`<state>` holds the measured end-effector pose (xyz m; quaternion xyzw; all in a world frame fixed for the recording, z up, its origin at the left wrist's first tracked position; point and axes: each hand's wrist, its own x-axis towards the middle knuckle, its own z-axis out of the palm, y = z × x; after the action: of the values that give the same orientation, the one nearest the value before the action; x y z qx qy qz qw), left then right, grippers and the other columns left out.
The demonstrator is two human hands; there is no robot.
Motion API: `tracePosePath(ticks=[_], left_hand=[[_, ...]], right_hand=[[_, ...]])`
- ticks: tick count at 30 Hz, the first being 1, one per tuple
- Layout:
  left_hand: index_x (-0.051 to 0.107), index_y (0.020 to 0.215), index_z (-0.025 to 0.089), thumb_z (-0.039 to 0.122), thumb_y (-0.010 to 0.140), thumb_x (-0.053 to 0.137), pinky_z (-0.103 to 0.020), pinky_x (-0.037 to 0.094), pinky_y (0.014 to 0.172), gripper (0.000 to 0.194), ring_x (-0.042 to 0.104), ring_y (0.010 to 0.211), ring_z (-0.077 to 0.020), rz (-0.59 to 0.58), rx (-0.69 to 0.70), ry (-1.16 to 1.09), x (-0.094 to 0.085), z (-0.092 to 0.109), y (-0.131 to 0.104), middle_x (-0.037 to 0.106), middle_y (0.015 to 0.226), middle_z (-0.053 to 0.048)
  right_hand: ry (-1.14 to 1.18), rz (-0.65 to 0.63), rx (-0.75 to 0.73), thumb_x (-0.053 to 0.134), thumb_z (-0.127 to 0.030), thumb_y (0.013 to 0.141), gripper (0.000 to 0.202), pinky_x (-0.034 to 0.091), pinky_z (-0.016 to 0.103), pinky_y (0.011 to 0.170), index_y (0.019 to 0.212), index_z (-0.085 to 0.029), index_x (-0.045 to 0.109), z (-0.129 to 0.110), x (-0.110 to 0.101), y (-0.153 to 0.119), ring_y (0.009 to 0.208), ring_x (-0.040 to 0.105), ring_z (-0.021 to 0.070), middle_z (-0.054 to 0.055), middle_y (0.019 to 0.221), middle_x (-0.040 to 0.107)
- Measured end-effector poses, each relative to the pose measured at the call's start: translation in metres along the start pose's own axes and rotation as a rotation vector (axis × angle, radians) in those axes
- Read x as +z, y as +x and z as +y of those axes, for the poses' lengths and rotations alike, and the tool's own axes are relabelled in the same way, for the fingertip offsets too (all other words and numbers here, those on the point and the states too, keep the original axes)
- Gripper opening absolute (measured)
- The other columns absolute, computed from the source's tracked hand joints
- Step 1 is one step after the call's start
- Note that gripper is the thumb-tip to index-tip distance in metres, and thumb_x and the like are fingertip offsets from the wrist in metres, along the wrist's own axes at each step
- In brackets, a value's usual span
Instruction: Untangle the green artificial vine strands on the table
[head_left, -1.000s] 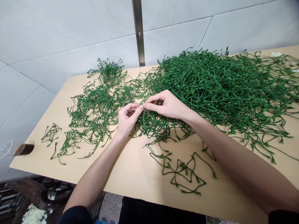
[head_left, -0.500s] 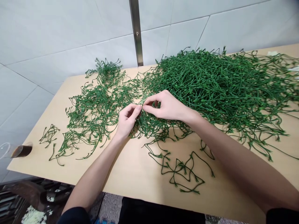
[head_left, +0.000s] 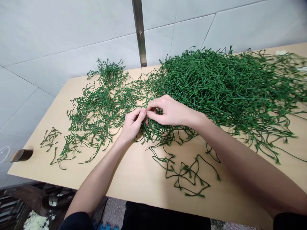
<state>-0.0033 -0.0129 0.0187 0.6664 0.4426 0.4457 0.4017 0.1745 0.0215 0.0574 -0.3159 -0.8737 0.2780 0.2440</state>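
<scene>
Bare surface (head_left: 134, 174) reaches its near edge before the green stem heap (head_left: 223, 83), long axis left-right. At its left end, left hand (head_left: 133, 123) and right hand (head_left: 166, 110) pinch fingers closed; contents indistinct.

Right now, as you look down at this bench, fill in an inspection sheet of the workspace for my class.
Surface: pale, wood-coloured table.
Job's things: large heap of green strands on the right; looser spread on the left; a few strands nearer the front edge.
Clutter: clear cup with dark liquid at the left edge; white scrap at the far right.
Hands: left hand and right hand meet at the fingertips above the strands; any strand between them is too small to tell.
Cables: thin dark line near the floor, possibly one; unclear.
Surroundings: tiled wall with metal strip behind; white bits lower left.
</scene>
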Motion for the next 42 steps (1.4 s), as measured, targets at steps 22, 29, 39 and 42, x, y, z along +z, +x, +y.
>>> tracePosePath(ticks=[22,29,39,42], left_hand=[[0.054,0.065,0.019,0.048,0.097,0.045,-0.026,0.033,0.057,0.044,0.041,0.054,-0.0113,-0.027,0.112,0.225,0.002,0.001,-0.004,0.054,0.060,0.002],[0.055,0.063,0.019,0.051,0.092,0.055,-0.026,0.037,0.061,0.044,0.047,0.060,-0.0126,-0.007,0.063,-0.032,0.002,-0.004,-0.001,0.056,0.062,0.001],[0.057,0.066,0.020,0.062,0.085,0.059,-0.026,0.043,0.062,0.047,0.052,0.060,-0.0136,0.133,-0.050,-0.190,0.002,-0.006,0.004,0.057,0.059,0.000],[0.059,0.064,0.019,0.058,0.087,0.059,-0.027,0.042,0.062,0.045,0.053,0.062,-0.0137,0.161,-0.038,-0.087,-0.001,-0.004,0.003,0.059,0.061,-0.001]], right_hand=[[0.084,0.148,0.035,0.052,-0.022,0.071,0.023,0.034,0.028,0.059,0.050,-0.016,0.056,-0.002,0.007,0.002,0.055,0.043,0.0104,0.000,0.054,0.056],[0.240,0.204,0.028,0.054,-0.017,0.071,0.023,0.041,0.029,0.071,0.048,-0.018,0.058,-0.005,0.012,0.003,0.063,0.049,0.0129,0.000,0.054,0.060],[0.329,0.210,-0.042,0.042,-0.002,0.069,0.023,0.039,0.026,0.068,0.070,-0.015,0.062,0.007,0.014,0.008,0.068,0.053,0.0114,0.000,0.069,0.064],[0.296,0.252,0.042,0.048,-0.010,0.077,0.016,0.040,0.027,0.069,0.075,-0.014,0.063,0.004,0.010,0.008,0.070,0.054,0.0121,0.002,0.075,0.066]])
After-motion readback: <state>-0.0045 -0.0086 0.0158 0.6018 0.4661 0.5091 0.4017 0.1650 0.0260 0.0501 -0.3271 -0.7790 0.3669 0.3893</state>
